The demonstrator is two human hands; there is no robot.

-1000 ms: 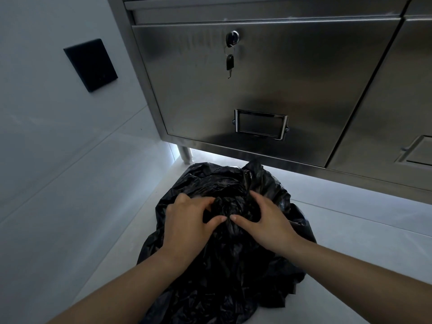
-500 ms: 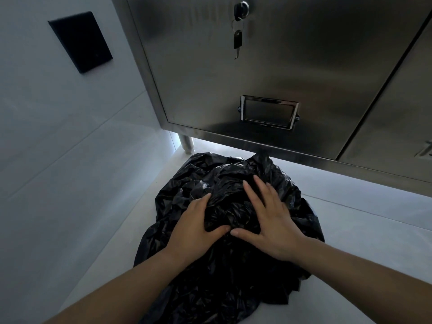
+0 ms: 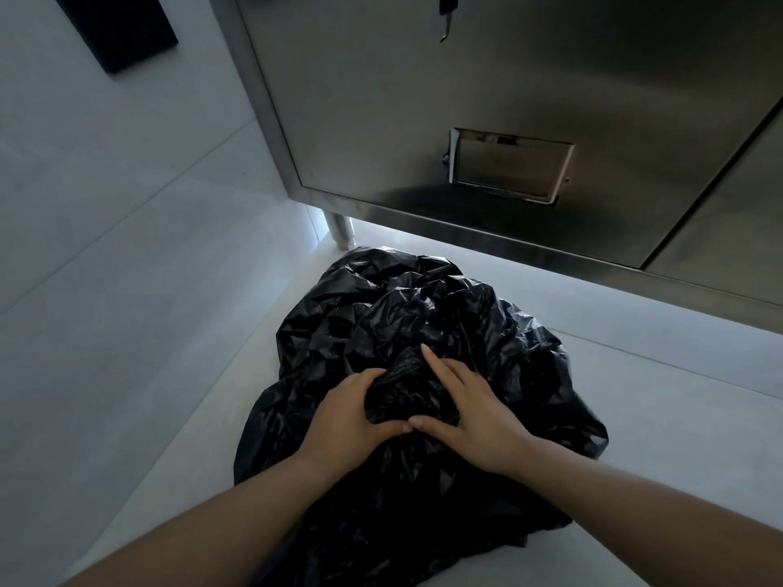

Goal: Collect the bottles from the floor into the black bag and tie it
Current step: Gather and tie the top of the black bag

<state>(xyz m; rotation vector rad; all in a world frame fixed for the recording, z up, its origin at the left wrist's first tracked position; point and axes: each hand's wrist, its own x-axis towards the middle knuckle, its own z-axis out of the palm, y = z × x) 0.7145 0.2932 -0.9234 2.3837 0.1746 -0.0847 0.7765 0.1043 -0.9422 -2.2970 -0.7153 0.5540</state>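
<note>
Looming steel cabinet (image 3: 381,99) close beyond the black bag (image 3: 500,332)

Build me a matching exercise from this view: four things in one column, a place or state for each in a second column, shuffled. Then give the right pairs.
Column one
1. black bag
2. left hand
3. right hand
4. black panel

Column two
A. on the wall, upper left
B. index finger straight, laid on the plastic
C. crumpled on the floor in front of the steel cabinet
D. fingers curled round a bunch of plastic

Pairs: 1-C, 2-D, 3-B, 4-A
</note>
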